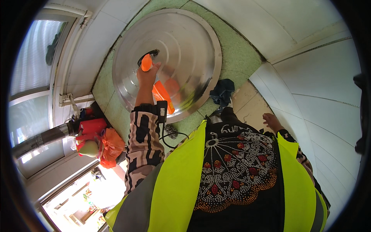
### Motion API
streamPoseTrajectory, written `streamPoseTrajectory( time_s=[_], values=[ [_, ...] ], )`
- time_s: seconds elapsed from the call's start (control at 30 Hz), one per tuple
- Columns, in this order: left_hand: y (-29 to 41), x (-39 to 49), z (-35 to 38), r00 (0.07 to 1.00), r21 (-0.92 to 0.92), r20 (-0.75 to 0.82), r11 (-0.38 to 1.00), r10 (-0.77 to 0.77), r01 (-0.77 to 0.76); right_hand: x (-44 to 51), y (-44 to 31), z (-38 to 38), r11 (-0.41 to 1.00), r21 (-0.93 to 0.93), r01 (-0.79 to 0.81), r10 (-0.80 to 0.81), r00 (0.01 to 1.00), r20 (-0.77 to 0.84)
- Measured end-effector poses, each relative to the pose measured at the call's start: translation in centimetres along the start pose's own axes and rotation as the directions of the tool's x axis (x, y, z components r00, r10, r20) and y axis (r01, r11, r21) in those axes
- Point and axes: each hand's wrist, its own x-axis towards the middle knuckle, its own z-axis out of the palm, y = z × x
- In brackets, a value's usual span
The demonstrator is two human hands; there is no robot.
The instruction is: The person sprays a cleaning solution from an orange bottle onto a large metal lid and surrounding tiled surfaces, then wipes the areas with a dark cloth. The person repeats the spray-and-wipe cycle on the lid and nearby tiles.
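Observation:
My left hand [147, 76] reaches over a large round stainless steel lid [191, 43], gripping an orange plastic piece [146, 62], which looks like a bottle's top. An orange plastic bottle body [163, 95] shows beside the wrist; my hand hides whether the two are joined. Just beyond the fingers lies the lid's black handle [148, 55]. Orange reflections show in the metal. At the right, my right hand [271, 121] hangs beside my body with loosely bent fingers, and nothing is visible in it.
A dark blue cloth [222, 92] lies by the lid's edge. At left are red and orange plastic bags [111, 146], a metal pipe [43, 139] and a white wall pipe [71, 55] beside windows. Pale wall panels [321, 84] enclose the right side. A black cable [165, 140] loops near my left sleeve.

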Motion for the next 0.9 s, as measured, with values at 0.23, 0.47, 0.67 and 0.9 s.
streamPoseTrajectory(
  time_s=[0.23,0.47,0.67,0.9],
  values=[
    [-0.6,-0.7,-0.1,0.994,-0.047,0.053,0.994,-0.092,0.095,0.3,0.2,0.0,0.998,-0.004,0.062,-0.063,0.998,-0.032],
    [-1.3,-1.5,0.1,0.997,-0.254,0.014,0.965,-0.07,0.071,0.2,-0.2,0.0,1.0,0.003,0.028,-0.028,0.999,-0.02],
    [-1.8,-2.3,0.1,0.991,-0.292,0.004,0.947,-0.136,0.131,0.5,0.2,0.3,0.999,0.021,0.029,-0.028,0.999,-0.044],
    [-1.8,-2.9,0.1,0.989,-0.327,0.007,0.934,-0.148,0.142,-0.4,-0.5,0.1,1.0,-0.026,-0.004,0.004,1.0,0.028]
  ],
)
